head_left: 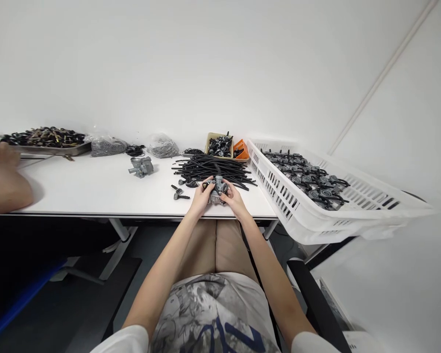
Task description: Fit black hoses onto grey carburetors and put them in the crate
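Note:
A grey metal carburetor (218,188) is held between both hands at the table's front edge. My left hand (201,197) grips its left side, and my right hand (234,200) closes on its right side. Right behind it lies a heap of black rubber hoses (209,167). Small black-and-grey parts (178,191) rest on the table just left of my left hand. Farther left, another carburetor (141,167) sits alone on the white tabletop. The fingers hide parts of the held carburetor's sides.
A white slotted crate (279,192) with several carburetors stands at the right. At the back are a beige bin (208,145) of small parts, an orange basket (241,146) and plastic bags (162,146). A metal tray (81,148) and another person's arm (7,189) are at left.

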Available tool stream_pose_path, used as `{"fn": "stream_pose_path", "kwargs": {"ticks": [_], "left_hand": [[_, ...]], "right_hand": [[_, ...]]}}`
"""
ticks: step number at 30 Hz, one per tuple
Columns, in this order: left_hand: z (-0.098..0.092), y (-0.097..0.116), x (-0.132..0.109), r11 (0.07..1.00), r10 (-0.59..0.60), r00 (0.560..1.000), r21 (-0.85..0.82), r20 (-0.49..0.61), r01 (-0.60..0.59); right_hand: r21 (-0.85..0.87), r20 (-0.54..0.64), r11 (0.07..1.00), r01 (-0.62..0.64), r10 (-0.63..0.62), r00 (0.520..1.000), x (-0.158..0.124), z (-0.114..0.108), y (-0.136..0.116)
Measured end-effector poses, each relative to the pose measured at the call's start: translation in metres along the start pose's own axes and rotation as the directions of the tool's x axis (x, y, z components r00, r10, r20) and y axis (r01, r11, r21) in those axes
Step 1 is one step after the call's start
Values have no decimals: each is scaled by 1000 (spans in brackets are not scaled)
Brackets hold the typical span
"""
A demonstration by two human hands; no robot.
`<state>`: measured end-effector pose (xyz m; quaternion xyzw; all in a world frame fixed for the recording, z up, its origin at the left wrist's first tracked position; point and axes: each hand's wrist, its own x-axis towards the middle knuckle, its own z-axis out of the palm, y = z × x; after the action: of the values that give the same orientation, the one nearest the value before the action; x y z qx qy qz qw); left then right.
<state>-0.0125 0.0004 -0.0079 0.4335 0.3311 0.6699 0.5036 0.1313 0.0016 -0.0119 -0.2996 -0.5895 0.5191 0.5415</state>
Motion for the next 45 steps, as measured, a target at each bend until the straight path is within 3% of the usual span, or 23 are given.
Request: {"fn": "stream_pose_path", "kwargs": {"ticks": [4,10,15,17,21,23,25,27,29,31,33,35,38,41,45], "left_hand": [[2,1,-1,999,1,1000,53,-4,-1],[2,0,1,1000,-1,999,9,-43,2],[1,7,-1,983,-135,988,-117,73,143],[1,10,-4,975,-172,977,-124,125,187],[1,15,-7,953,-223,966,-180,132,244],[1,16,-8,941,-243,962,-212,127,265],[1,16,-8,934,-251,959,-228,134,276],[2,16,-9,931,-252,958,-236,138,279],[3,16,-10,931,-243,961,-245,133,270],[4,17,-10,930,-233,964,-260,128,259],[3,17,-10,926,-231,966,-277,119,255],[1,18,-11,919,-246,961,-286,124,272],[-2,20,-12,892,-302,930,-282,209,353],[-3,22,-14,881,-338,903,-248,264,403],[-1,25,-16,890,-342,898,-210,278,404]], "right_hand": [[-16,-67,1000,-6,4,998,-2,2,2],[-48,-58,997,59,-62,996,-3,4,4],[-10,-170,994,112,-112,979,12,1,-13],[10,-128,994,113,-111,986,21,1,-26],[82,81,996,43,-50,995,35,2,-47],[97,68,995,35,-42,997,38,5,-48],[95,-37,993,75,-72,997,38,9,-45],[28,-182,988,155,-147,972,33,15,-42],[-138,-296,960,245,-276,915,26,23,-42],[-340,-329,894,292,-404,854,18,30,-47],[-465,-302,834,298,-466,832,12,34,-55],[-455,-249,838,303,-446,860,10,32,-64],[-245,-76,929,277,-303,950,14,21,-70],[-122,87,976,182,-172,981,17,12,-69],[-142,45,979,145,-140,989,19,12,-68]]}}
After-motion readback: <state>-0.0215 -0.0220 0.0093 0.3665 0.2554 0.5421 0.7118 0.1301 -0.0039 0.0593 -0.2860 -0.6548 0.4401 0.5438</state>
